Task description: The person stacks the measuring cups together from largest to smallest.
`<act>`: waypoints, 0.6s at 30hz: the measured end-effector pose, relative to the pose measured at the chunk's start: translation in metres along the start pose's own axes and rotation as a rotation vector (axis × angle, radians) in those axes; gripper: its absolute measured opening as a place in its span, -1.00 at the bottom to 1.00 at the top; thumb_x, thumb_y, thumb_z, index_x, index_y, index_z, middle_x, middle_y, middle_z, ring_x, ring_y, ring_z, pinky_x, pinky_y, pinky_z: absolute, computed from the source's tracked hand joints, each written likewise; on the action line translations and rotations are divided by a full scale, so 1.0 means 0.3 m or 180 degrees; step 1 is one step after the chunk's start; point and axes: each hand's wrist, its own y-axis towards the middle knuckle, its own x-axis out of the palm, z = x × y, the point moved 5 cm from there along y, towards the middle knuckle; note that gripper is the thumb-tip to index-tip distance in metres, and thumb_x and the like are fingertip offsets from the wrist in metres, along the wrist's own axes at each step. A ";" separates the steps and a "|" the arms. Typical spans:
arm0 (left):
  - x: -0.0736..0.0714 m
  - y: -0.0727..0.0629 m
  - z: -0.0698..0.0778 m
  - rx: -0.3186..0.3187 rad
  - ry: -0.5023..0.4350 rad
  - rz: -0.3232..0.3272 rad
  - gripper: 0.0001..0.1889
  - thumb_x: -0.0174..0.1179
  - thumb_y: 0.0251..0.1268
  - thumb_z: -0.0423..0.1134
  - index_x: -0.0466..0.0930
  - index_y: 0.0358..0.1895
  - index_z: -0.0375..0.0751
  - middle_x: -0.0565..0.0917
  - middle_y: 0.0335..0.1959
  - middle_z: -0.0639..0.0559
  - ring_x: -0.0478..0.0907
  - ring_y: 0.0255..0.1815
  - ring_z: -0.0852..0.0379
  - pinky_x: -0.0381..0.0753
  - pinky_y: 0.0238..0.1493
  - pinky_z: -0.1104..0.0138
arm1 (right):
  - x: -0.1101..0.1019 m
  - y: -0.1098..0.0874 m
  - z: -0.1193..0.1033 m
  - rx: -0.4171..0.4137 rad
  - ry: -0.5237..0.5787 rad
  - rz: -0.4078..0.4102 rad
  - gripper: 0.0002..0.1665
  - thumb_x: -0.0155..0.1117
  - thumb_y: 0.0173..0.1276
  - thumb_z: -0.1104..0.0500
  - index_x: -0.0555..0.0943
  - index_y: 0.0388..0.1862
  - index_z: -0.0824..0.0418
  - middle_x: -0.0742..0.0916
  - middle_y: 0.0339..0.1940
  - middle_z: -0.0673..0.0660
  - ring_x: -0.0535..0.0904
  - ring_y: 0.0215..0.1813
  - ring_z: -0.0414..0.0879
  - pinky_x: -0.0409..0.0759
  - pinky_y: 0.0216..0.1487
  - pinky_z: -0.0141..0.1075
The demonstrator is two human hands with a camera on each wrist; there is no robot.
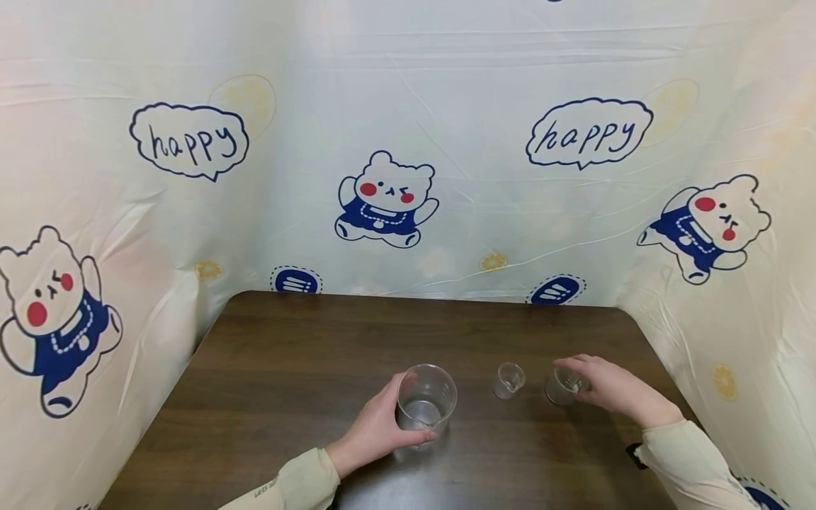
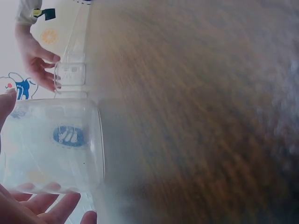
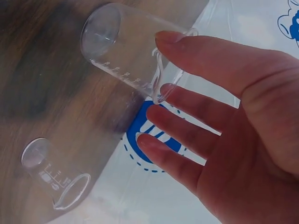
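Around the large clear glass beaker (image 1: 426, 397), my left hand (image 1: 372, 432) has its thumb on the near side and its fingers on the far side. The left wrist view shows this beaker (image 2: 56, 140) close up, its flat base at the tabletop. To the right, my right hand (image 1: 612, 388) holds a medium beaker (image 1: 559, 391) near its rim. Seen from the right wrist, the thumb lies on the wall of that beaker (image 3: 126, 56), with fingers (image 3: 173, 123) at the opposite side of the rim. Between the two stands a small beaker (image 1: 508, 382), untouched.
The beakers stand on a dark brown wooden table (image 1: 306, 354). A pale curtain (image 1: 484, 85) printed with bears and lettering hangs behind the table and along both sides. A small black item (image 1: 635, 455) shows at the right sleeve.
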 end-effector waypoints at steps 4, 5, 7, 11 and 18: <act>0.001 -0.003 -0.003 -0.0009 0.0006 0.0007 0.07 0.59 -0.07 0.31 0.29 0.51 0.00 0.57 0.35 0.04 0.58 0.27 0.00 0.55 0.20 0.02 | 0.001 0.000 0.006 0.0045 0.0016 -0.0015 -0.29 0.63 0.07 0.33 0.62 0.25 0.33 0.73 0.09 0.27 0.67 0.10 0.25 0.63 0.08 0.12; 0.002 -0.003 -0.004 -0.0007 0.0006 0.0009 0.07 0.59 -0.08 0.31 0.29 0.51 0.00 0.57 0.35 0.03 0.58 0.26 0.00 0.55 0.20 0.02 | 0.002 0.001 0.007 0.0060 0.0021 -0.0022 -0.29 0.63 0.08 0.32 0.62 0.26 0.34 0.73 0.08 0.27 0.67 0.10 0.25 0.63 0.07 0.12; 0.002 -0.004 -0.005 -0.0008 0.0001 0.0012 0.08 0.59 -0.08 0.31 0.29 0.52 0.00 0.57 0.35 0.03 0.58 0.26 0.00 0.55 0.20 0.02 | 0.001 0.001 0.009 0.0090 0.0026 -0.0038 -0.29 0.64 0.08 0.29 0.62 0.25 0.35 0.73 0.07 0.28 0.67 0.08 0.25 0.63 0.07 0.12; 0.003 -0.003 -0.006 0.0004 -0.0006 0.0023 0.07 0.59 -0.07 0.31 0.28 0.52 0.02 0.58 0.34 0.04 0.59 0.24 0.01 0.57 0.18 0.03 | -0.003 0.005 0.007 0.0181 0.0054 -0.0086 -0.29 0.63 0.11 0.27 0.60 0.26 0.37 0.72 0.06 0.31 0.68 0.06 0.24 0.64 0.04 0.11; 0.001 -0.001 -0.004 0.0002 0.0048 0.0040 0.05 0.58 -0.06 0.32 0.28 0.51 0.07 0.58 0.33 0.09 0.60 0.24 0.03 0.57 0.18 0.04 | -0.008 0.011 0.007 0.0421 0.0046 -0.0222 -0.28 0.63 0.14 0.23 0.59 0.27 0.39 0.71 0.04 0.35 0.69 0.01 0.22 0.67 -0.02 0.09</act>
